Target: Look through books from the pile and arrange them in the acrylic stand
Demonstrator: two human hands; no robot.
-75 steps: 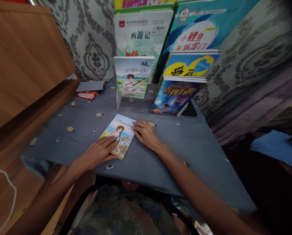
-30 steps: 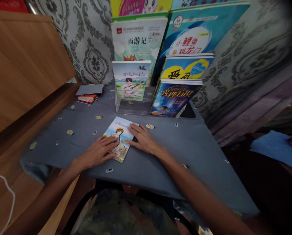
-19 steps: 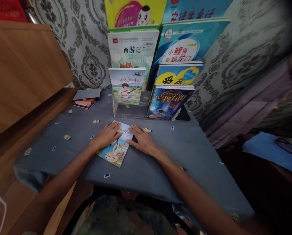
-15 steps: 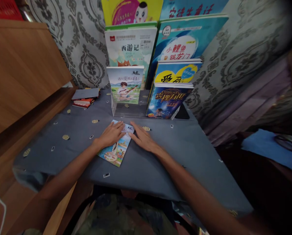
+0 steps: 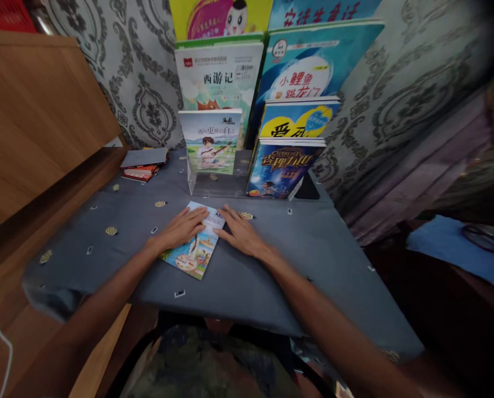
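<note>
A thin picture book [image 5: 191,255] with a girl on its cover lies flat on the grey cloth-covered table [image 5: 305,243]. My left hand [image 5: 179,228] rests flat on the book's upper half, fingers stretched toward its far edge. My right hand [image 5: 241,233] lies flat beside the book's right edge, fingers spread, fingertips touching the book's top right corner. Neither hand grips anything.
A clear stand [image 5: 214,185] at the back holds upright books: a guitar-boy book [image 5: 210,141], a dark blue book [image 5: 280,168], and larger ones behind. A small stack of books [image 5: 142,163] lies at the back left. A wooden panel [image 5: 35,116] rises on the left.
My left hand slid from the book's lower half up to its upper half. The right hand stayed at the book's right edge. The view tilted slightly.
</note>
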